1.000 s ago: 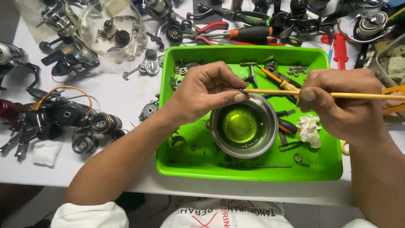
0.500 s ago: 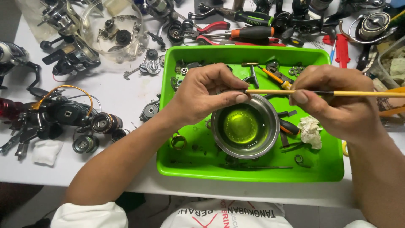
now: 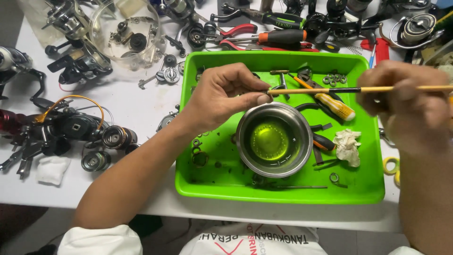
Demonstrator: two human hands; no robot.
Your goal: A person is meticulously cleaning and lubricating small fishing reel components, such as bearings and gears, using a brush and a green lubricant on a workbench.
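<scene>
My left hand [image 3: 226,97] sits at the centre of the frame, fingertips pinched narrow on something too small to make out, just above the rim of the steel bowl [image 3: 274,140]. My right hand [image 3: 408,106], blurred at the right edge, is closed around a thin brush [image 3: 349,89]; its stick runs level across the frame and its tip meets my left fingertips. The bowl holds yellow-green liquid and stands in the middle of the green tray [image 3: 207,182] on the white bench [image 3: 137,106]. A crumpled rag [image 3: 347,145] lies in the tray right of the bowl. Red pliers [image 3: 236,35] lie above the tray, dismantled reels [image 3: 61,130] at left.
</scene>
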